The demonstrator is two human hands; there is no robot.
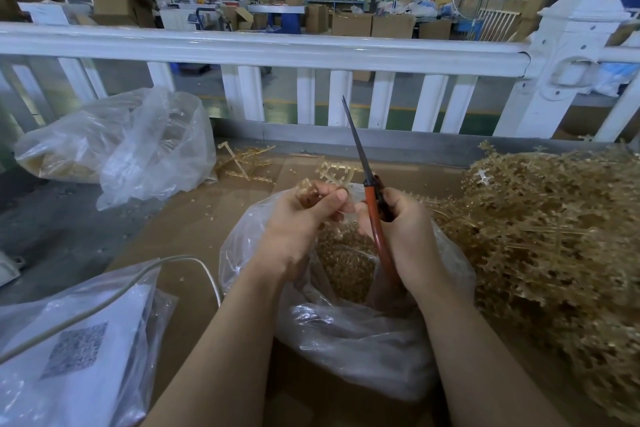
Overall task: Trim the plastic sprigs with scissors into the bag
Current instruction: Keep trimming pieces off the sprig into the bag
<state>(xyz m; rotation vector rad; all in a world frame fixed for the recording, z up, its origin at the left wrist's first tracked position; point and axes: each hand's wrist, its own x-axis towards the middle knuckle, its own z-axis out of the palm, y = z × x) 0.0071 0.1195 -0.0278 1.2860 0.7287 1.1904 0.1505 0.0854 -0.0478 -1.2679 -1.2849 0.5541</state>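
While the left hand point(304, 218) pinches a plastic sprig point(332, 173) at frame centre above the open bag point(346, 322), the right hand's fingers point(367, 215) grip the scissors point(372, 198), blades upright and closed. Trimming appears underway; next, blades must open across the sprig, with untrimmed stock point(554, 225) piled at right.

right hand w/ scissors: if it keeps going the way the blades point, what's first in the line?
Probably nothing near. From the right hand, the scissors point up and away, their closed blades ending in open air before the white railing. The railing would likely be met first, though depth is unclear.
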